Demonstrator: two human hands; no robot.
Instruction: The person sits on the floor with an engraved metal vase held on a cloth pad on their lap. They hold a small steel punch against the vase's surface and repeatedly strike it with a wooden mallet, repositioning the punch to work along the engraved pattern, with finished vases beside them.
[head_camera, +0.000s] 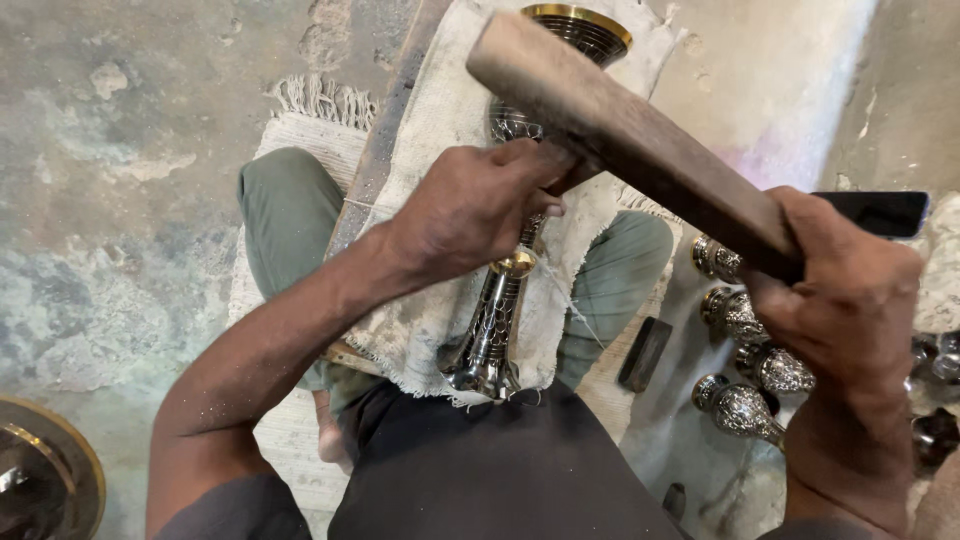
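Note:
A tall engraved metal vase (495, 320), silver with brass rings and a brass-rimmed mouth, lies lengthwise on a frayed white cloth (430, 130) across my lap. My left hand (475, 205) grips the vase around its middle and holds it down. My right hand (845, 285) clutches the end of a long wooden bat (625, 135), which slants up and left over the vase's upper part. The vase's body under my left hand is hidden.
Several similar small engraved metal pieces (745, 365) lie on the floor to my right, beside a dark phone (880, 212) and a small dark block (645, 352). A round brass-rimmed dish (40, 475) sits at the lower left. A wooden plank (385, 130) runs under the cloth.

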